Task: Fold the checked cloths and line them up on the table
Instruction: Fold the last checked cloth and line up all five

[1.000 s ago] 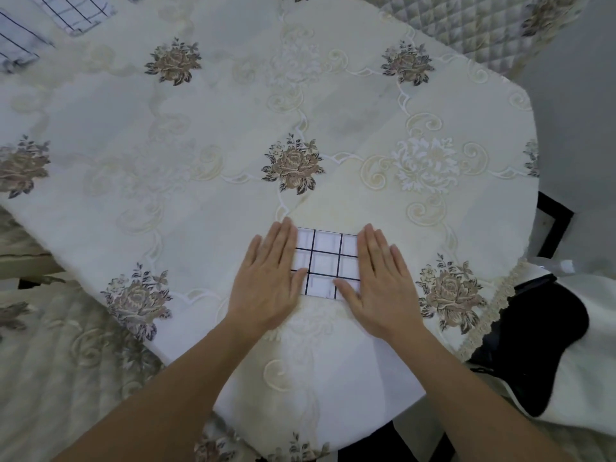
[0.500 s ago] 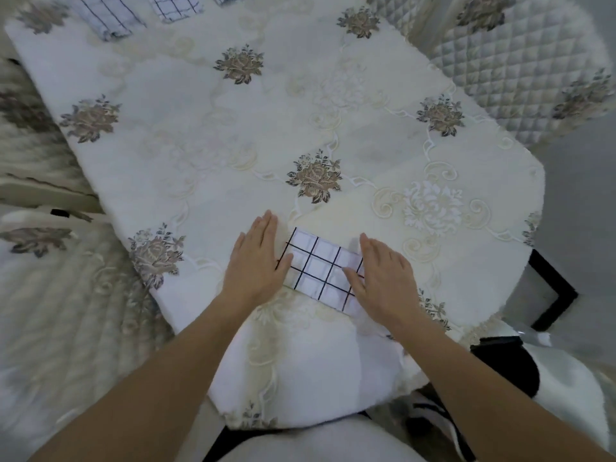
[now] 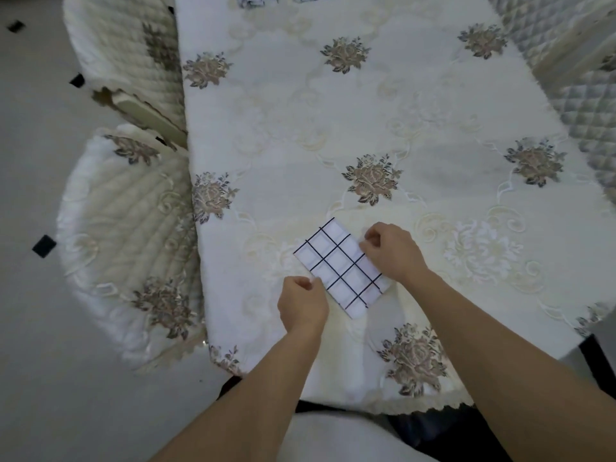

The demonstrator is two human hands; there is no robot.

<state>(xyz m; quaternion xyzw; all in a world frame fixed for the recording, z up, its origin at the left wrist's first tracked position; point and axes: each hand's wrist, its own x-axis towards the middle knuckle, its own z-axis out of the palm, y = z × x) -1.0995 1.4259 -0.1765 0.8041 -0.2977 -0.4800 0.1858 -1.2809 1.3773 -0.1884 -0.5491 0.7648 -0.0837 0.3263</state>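
Across floral tablecloth [image 3: 333,128], toward 6 o'clock: folded checked cloth [image 3: 340,266], pinched at 7 o'clock by left hand [image 3: 301,303], at 2 o'clock by right hand [image 3: 391,251] (soft, light, probably slumps); best gripped at opposite edges.

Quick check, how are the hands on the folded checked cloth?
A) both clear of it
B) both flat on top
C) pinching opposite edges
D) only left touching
C: the left hand and right hand curl their fingers onto opposite edges of the folded checked cloth.
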